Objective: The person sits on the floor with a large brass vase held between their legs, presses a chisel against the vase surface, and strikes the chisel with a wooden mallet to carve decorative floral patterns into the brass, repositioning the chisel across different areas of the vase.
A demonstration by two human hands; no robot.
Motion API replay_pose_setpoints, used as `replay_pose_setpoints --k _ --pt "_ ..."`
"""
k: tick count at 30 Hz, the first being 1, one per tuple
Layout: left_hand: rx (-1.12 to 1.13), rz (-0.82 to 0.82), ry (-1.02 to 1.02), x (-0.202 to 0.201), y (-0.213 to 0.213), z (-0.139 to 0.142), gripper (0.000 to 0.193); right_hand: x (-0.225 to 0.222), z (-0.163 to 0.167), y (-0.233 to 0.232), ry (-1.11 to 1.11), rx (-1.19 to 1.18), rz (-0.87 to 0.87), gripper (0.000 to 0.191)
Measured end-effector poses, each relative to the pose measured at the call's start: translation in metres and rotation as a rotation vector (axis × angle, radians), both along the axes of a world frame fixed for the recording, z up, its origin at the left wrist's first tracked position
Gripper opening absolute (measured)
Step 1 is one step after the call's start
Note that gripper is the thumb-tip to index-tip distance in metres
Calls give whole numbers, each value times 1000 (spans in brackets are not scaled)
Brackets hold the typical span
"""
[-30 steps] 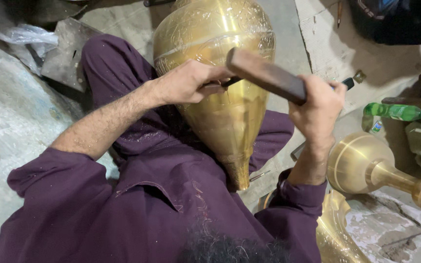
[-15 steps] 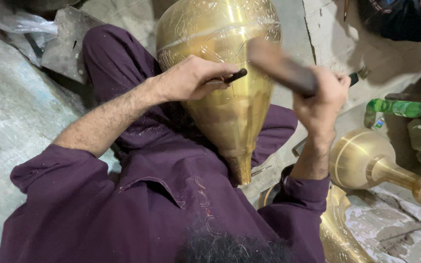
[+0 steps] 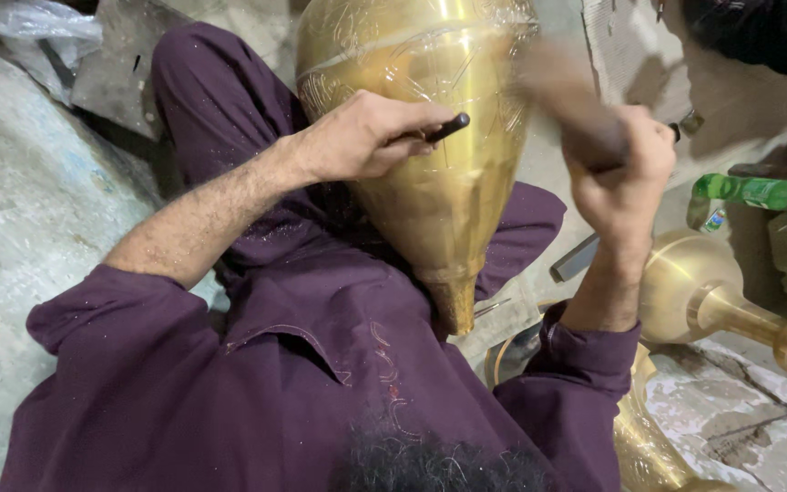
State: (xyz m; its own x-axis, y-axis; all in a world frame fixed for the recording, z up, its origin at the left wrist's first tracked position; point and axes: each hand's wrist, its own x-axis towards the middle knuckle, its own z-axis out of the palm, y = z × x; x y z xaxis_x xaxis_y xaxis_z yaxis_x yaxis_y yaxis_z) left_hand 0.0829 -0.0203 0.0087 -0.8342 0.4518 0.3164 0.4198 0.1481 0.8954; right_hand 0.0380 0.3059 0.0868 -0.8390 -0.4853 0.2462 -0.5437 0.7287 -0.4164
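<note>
A large teardrop-shaped brass vessel point(image 3: 439, 173) with engraved lines rests on my lap, its narrow end pointing toward me. My left hand point(image 3: 366, 137) lies on its side, closed around a short dark chisel point(image 3: 446, 127) whose tip sits against the brass. To the right of the vessel, my right hand point(image 3: 626, 178) grips a wooden-handled hammer point(image 3: 562, 100), raised and blurred by motion. I sit on the floor in purple clothes.
A turned brass piece with a long neck point(image 3: 730, 296) lies at the right. A green bottle point(image 3: 753, 191) lies behind it. Another brass rim point(image 3: 635, 437) shows by my right elbow. A grey stone slab point(image 3: 20, 219) is on the left.
The hammer in my right hand has swung up and away from the chisel, now blurred. The left hand keeps the chisel on the brass, shifted slightly.
</note>
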Motion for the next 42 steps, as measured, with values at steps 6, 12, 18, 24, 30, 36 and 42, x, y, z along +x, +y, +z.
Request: replay_pose_setpoints --k 6,12,18,24,30,36,42 --pt "-12 35 58 5 2 -8 48 2 14 -12 -7 80 -47 28" --pt "-55 42 57 6 -2 -24 32 8 20 -12 217 322 155 36" --pt "340 275 -154 5 -23 -32 27 40 -47 34 -428 -535 -219 41" --pt "189 -95 84 -22 -1 -26 43 105 -141 58 -534 -556 -459 34" --pt "-143 -444 152 -60 34 -11 39 138 -155 65 -413 -166 -579 30" --pt "-228 -635 196 -80 44 7 38 123 -135 48 -284 -390 -631 34" --pt "-345 -771 142 -91 55 14 40 110 -114 28 85 -281 -440 23"
